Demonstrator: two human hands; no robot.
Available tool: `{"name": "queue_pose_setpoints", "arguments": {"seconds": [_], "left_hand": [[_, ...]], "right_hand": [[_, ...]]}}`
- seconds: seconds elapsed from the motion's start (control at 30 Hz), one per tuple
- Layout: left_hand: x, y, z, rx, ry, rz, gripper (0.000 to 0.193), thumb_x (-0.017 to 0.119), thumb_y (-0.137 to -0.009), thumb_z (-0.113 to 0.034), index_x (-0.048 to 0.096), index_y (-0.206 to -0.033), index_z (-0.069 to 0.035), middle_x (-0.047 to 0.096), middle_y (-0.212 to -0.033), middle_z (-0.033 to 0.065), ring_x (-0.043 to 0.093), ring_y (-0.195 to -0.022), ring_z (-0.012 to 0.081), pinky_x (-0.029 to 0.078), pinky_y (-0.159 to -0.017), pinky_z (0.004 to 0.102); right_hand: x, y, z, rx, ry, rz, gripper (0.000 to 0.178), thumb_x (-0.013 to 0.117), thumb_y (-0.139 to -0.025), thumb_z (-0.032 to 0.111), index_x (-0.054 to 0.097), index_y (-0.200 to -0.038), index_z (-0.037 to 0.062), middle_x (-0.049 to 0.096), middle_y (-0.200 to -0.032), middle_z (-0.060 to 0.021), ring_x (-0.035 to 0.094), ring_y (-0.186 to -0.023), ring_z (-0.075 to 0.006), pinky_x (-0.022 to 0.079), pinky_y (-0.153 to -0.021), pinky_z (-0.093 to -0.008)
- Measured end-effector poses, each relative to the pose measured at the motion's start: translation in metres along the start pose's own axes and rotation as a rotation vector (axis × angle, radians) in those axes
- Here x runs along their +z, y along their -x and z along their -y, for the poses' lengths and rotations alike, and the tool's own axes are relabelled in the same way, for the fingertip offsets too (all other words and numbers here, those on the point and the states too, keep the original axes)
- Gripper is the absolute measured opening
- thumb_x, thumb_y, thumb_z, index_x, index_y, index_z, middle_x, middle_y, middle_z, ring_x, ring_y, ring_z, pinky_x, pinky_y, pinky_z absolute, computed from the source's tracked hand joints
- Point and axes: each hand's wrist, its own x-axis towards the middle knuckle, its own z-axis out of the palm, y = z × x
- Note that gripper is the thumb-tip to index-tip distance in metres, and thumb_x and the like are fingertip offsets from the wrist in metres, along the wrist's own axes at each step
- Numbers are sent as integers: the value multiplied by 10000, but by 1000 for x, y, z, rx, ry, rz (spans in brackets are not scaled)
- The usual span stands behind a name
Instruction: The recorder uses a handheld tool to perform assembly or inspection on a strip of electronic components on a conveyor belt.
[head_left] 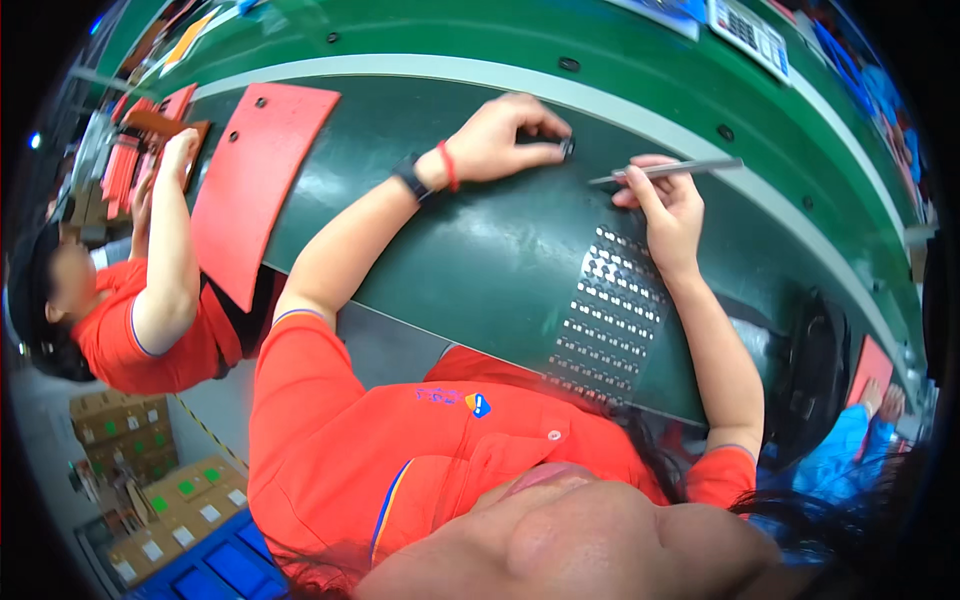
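Observation:
My left hand (495,140) reaches over the dark green table mat, its thumb and fingers pinched on a small black part (568,148) whose kind is too small to make out. To the right, my right hand (668,215) grips metal tweezers (705,167) like a pen. Their thin tip points left, toward the black part but apart from it. Below the right hand lie rows of small black-and-silver parts (610,295) in a neat grid, running down to the table's near edge.
A pink-red mat (262,185) lies at the left, beside a co-worker (150,300) in a red shirt. Across the far side runs a pale ledge (480,68), with a calculator (750,38) beyond. A black bag-like object (815,350) is at the right, near another person's blue sleeves (845,455).

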Motion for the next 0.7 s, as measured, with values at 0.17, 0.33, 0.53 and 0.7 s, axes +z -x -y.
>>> {"name": "queue_pose_setpoints", "arguments": {"seconds": [0.17,0.33,0.53,0.7], "left_hand": [[-3,-57,62,-173,-326,-446,257,692,-749,-277,701,-956,-124,640,-921,89,565,-945,253,429,-840,388],[9,-74,79,-234,-653,-467,325,662,-772,-318,674,-1056,-159,630,-1044,79,542,-1025,256,382,-887,435],[37,-91,72,-18,-656,-328,311,643,-789,-294,676,-1077,-181,637,-1006,41,537,-1029,238,298,-905,444],[38,-96,71,-191,-655,-264,244,641,-798,-262,705,-1022,-192,636,-973,38,540,-999,228,291,-887,436]], "right_hand": [[-8,3,0,4,78,15,181,595,-904,68,542,-1050,-26,653,-899,-130,621,-678,-128,496,-638,-220],[-8,8,-2,-28,159,79,189,595,-909,81,541,-1063,-14,654,-906,-113,615,-682,-116,493,-633,-210],[-8,10,3,-24,181,77,186,588,-914,81,543,-1067,-13,650,-894,-105,608,-674,-112,486,-625,-206],[-7,10,5,-34,193,91,181,586,-915,82,547,-1063,-13,650,-879,-100,607,-664,-107,480,-615,-201]]}}
